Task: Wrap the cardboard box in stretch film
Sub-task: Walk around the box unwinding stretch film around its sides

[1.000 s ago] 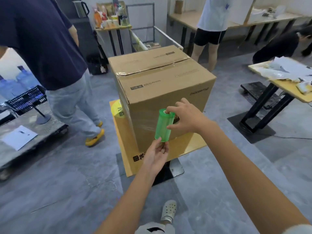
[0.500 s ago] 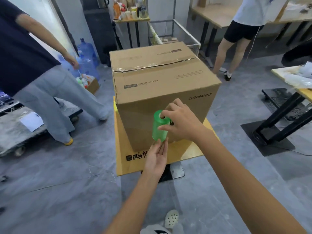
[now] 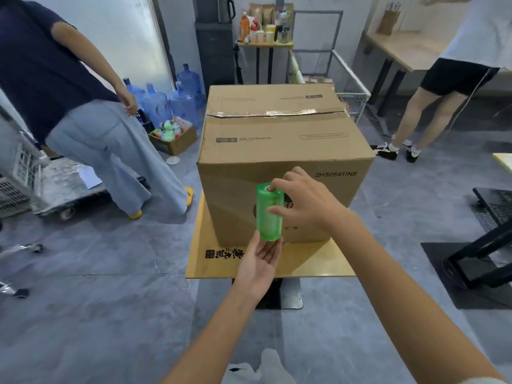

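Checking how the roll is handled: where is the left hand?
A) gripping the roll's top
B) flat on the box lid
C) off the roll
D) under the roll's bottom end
D: the left hand lies palm-up under the green film roll; the right hand holds its top.

So the cardboard box (image 3: 277, 151) sits on a flat yellow-brown board (image 3: 210, 261) with black printing near its front edge, and that's perched on a pedestal with a metal base plate (image 3: 291, 296) on the grey floor (image 3: 110, 314). Also on the floor: blue water jugs (image 3: 166, 101), a small open carton (image 3: 177, 144) and a low cart (image 3: 69, 187).
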